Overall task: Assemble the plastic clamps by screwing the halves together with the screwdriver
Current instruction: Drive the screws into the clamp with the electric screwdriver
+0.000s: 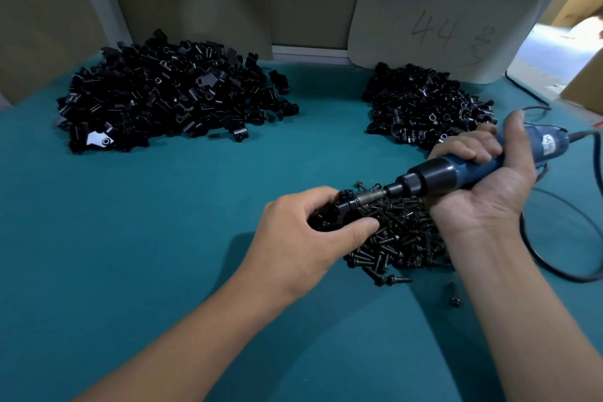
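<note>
Head view, left hand point(303, 232) gripping glossy black clamp point(339, 210), right hand point(489, 179) clutching cylindrical blue screwdriver point(456, 170)

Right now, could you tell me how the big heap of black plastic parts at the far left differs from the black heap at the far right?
The far-left heap of black plastic parts is wider than the far-right black heap. Its pieces look chunkier and flat-faced; the right heap's look smaller and more ring-like. The left heap lies in the open; the right heap sits before a white board. Both rest untouched on the teal table.
</note>
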`<move>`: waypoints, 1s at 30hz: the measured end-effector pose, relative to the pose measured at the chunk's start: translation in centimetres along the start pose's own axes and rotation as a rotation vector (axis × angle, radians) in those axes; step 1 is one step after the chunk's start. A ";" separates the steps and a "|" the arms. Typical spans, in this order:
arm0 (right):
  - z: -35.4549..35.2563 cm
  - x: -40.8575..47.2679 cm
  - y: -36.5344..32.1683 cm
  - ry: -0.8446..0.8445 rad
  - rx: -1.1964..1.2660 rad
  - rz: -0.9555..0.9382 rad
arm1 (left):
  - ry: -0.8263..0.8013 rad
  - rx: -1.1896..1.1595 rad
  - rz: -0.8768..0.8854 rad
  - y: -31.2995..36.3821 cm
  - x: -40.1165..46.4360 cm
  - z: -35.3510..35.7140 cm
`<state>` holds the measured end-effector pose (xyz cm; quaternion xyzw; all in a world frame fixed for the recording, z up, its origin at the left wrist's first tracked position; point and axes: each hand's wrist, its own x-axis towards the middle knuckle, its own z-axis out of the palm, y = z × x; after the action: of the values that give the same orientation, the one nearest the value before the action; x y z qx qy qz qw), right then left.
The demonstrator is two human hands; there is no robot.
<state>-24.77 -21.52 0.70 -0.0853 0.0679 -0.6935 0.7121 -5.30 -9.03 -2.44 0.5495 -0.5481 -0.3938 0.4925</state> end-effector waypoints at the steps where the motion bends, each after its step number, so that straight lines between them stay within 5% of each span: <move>1: 0.0 0.0 0.0 -0.004 -0.001 0.000 | -0.007 0.002 -0.005 0.0 0.0 0.0; 20: 0.0 0.0 -0.4 -0.033 -0.091 -0.049 | -0.022 -0.159 -0.167 -0.6 1.0 -0.2; 24: 0.5 0.0 -1.8 -0.159 -0.014 -0.049 | -0.117 -0.562 -0.370 0.0 1.3 -2.0; 30: 0.3 1.0 -4.6 -0.019 -0.054 -0.173 | 0.083 -0.516 -0.265 -1.0 1.4 -3.1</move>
<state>-29.19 -22.62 1.98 -0.1165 0.0722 -0.7496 0.6475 -1.90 -10.19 -2.62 0.4886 -0.3324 -0.5583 0.5823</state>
